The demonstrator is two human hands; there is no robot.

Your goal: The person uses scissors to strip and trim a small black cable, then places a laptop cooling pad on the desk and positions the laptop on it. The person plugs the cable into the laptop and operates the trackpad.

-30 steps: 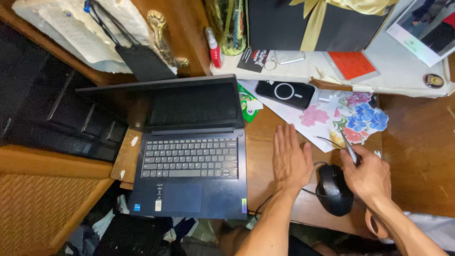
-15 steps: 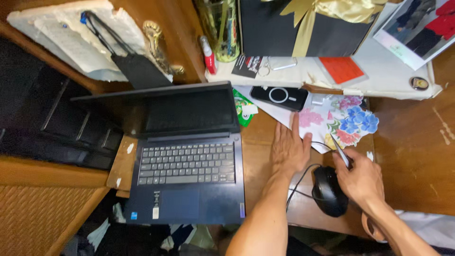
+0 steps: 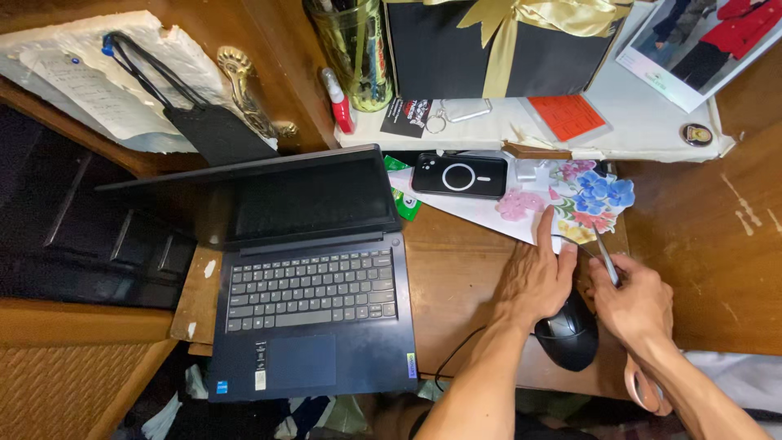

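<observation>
Pen point(image 3: 604, 262) and flowered paper point(image 3: 590, 195) are what the hands are busy with: the paper lies on the wooden bench point(image 3: 456, 285) just right of the open laptop point(image 3: 314, 277), partly under the black phone point(image 3: 459, 175), its printed blossoms spreading toward the far right. The step in hand looks like lining up to write or mark on that paper. The pen's tip points at the paper's near edge, though whether it touches cannot be told.

The right hand point(image 3: 631, 303) is clenched around the pen, thumb and first fingers pinching the shaft low down, the shaft slanting up and away from the wrist. The left hand point(image 3: 536, 277) grips nothing; it lies flat, palm down on the bench, index finger stretched out so its tip rests on the paper's near edge, seemingly pinning it. Both forearms come up from the bottom right, nearly side by side. A black computer mouse point(image 3: 568, 338) sits on the bench between and just below the two hands, its cable trailing toward the laptop.

By my reckoning, any mark would call for the left finger to hold the sheet steady while the pen tip settles onto it, clear of the mouse.
</observation>
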